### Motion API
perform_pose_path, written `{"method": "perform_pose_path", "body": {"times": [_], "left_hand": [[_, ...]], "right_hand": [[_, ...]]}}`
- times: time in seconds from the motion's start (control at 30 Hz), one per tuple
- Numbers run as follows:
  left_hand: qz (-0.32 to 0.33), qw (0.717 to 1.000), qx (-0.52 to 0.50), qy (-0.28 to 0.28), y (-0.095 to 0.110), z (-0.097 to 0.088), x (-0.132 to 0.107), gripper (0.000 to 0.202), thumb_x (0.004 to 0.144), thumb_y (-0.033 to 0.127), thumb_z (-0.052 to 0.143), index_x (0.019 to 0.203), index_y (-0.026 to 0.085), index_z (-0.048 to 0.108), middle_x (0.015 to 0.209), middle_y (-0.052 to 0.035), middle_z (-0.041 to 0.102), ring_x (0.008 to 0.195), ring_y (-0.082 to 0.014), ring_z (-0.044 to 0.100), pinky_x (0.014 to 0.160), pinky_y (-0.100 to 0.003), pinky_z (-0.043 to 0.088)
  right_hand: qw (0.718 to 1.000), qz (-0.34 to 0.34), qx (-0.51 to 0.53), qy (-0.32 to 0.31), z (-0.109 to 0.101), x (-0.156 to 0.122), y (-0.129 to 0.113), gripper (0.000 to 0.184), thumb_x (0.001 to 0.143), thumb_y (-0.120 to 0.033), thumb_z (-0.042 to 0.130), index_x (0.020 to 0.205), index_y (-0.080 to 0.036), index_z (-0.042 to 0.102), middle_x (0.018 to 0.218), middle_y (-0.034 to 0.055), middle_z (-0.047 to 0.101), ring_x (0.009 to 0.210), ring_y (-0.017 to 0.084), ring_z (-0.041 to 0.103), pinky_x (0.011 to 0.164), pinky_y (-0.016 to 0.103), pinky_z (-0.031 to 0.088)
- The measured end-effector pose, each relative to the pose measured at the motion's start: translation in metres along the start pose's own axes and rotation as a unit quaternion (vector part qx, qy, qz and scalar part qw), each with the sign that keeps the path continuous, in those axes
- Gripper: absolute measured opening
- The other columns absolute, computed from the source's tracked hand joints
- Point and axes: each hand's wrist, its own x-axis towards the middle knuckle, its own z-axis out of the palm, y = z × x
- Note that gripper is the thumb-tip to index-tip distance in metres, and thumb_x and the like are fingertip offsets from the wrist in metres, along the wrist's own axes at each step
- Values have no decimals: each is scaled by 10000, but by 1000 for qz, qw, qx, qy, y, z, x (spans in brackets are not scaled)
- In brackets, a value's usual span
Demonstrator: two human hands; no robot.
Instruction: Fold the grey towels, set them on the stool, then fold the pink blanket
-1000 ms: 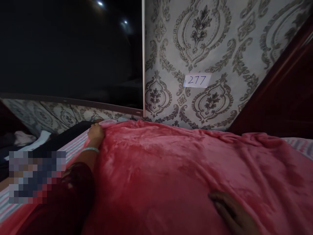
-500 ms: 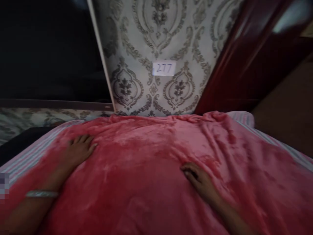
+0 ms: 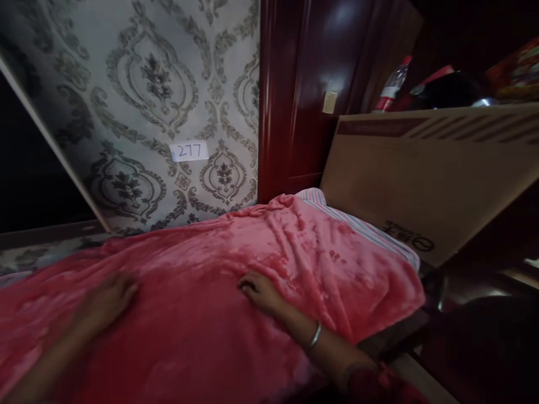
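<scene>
A red plush blanket (image 3: 181,325) lies spread over the bed, with folds on its right part. My left hand (image 3: 105,303) is over the blanket at the left, blurred, its thumb apart from the fingers and nothing seen in it. To the right, my right hand (image 3: 261,292) rests on the blanket with fingers curled in. Whatever the curled fingers hold, if anything, is hidden. A light bangle (image 3: 315,334) is on the right forearm. At the far right edge, a striped sheet (image 3: 370,233) shows from under the blanket.
Patterned wallpaper behind the bed carries a paper label (image 3: 189,151) reading 277. A dark screen (image 3: 37,168) stands at left. Right of the wallpaper are a dark red wooden panel (image 3: 295,95) and a large cardboard box (image 3: 421,179). A bottle (image 3: 392,87) shows above the box.
The view has turned right, bringing the cardboard box and the blanket's right corner into sight. My left hand is now blurred and closer to my right hand, whose fingers stay curled.
</scene>
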Motion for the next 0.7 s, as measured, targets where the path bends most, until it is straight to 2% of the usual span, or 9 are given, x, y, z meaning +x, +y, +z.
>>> {"method": "perform_pose_path", "body": {"times": [0.03,0.07,0.13,0.2,0.27,0.4,0.53,0.6,0.7], "left_hand": [[28,999,-8,-31,33,-3,-1,600,915,378,297,1346,70,577,1447,-204,541,1334,-325,511,1094,-466,414],[34,999,-17,-35,65,-4,-4,635,910,390,319,1408,52,521,1508,-214,472,1404,-338,433,1135,-493,365],[76,995,-41,-46,120,-2,-13,683,915,433,322,1492,83,432,1583,-186,372,1479,-338,314,1165,-543,310],[104,992,-57,-49,158,6,-24,711,917,467,299,1526,110,385,1619,-163,305,1511,-333,238,1174,-580,274],[108,992,-52,-49,180,16,-35,735,913,480,274,1540,105,358,1632,-166,267,1518,-338,214,1180,-597,245],[92,996,-10,-11,194,31,-46,746,905,471,233,1543,104,356,1623,-172,286,1508,-340,245,1183,-597,226],[97,995,-15,11,192,37,-43,743,899,478,235,1523,112,403,1602,-168,338,1489,-341,292,1171,-593,261],[98,995,-29,22,190,40,-40,731,897,481,260,1516,127,421,1595,-160,358,1478,-350,311,1165,-595,274],[90,994,-46,37,188,45,-35,698,893,471,297,1498,163,460,1574,-145,402,1458,-364,343,1157,-605,284]], "right_hand": [[1000,-2,-1,-3,0,0,0,244,800,-25,551,915,-188,691,958,33,698,909,163,618,850,284,478],[1000,-6,2,-13,-3,0,-1,254,796,-20,551,924,-186,695,970,35,703,910,162,622,849,282,482],[999,-17,15,-30,-15,-2,-3,284,798,-29,553,977,-192,703,1001,31,713,905,157,631,840,277,494],[1000,-13,6,-18,-40,-7,-5,301,811,-60,564,1033,-204,708,1024,24,723,910,156,641,839,279,505],[998,37,-41,34,-81,-14,-4,292,821,-90,570,1043,-207,718,1031,23,732,923,158,653,856,286,515],[964,175,-137,143,-192,-35,11,351,841,-96,478,1083,-180,717,1069,54,740,888,166,678,846,311,543],[894,299,-237,237,-295,-61,36,442,853,-111,443,1238,-121,661,1229,138,688,1113,225,632,981,345,485],[850,362,-280,260,-329,-77,49,485,858,-119,454,1316,-92,609,1291,176,650,1203,248,589,1024,339,444],[795,445,-324,253,-355,-101,64,462,882,-183,497,1311,-56,609,1248,216,658,1198,280,599,1000,332,445]]}}
